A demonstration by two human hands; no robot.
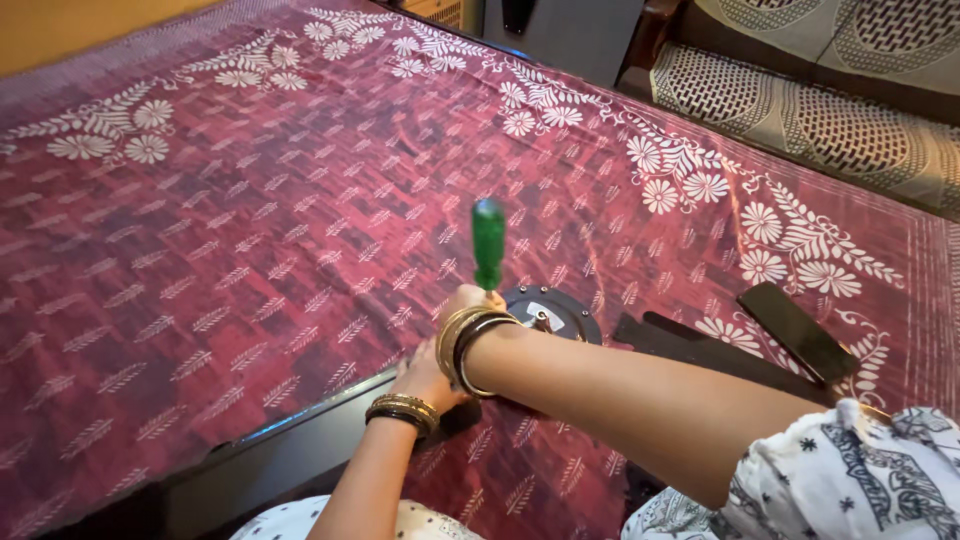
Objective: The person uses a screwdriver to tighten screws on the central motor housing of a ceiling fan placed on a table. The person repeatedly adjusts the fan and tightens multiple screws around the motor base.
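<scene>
— Green screwdriver (488, 243)? Standing almost straight up, handle on top, tip down by the round black disc (556, 309).
— Held how?
— Gripped low down by the right hand (468, 300). Left hand (425, 375) pressed on a long black panel (300, 440), grip hard to tell.
— Around?
— Red flowered bedsheet (250, 220), dark phone (797, 331) lying flat at the right.

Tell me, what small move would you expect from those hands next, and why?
Probably a turn of the green-handled screwdriver. The right hand holds it upright, tip down at the round black disc, though the tip itself is hidden. The left hand rests on the flat black panel on the maroon cloth, seemingly steadying it.
</scene>
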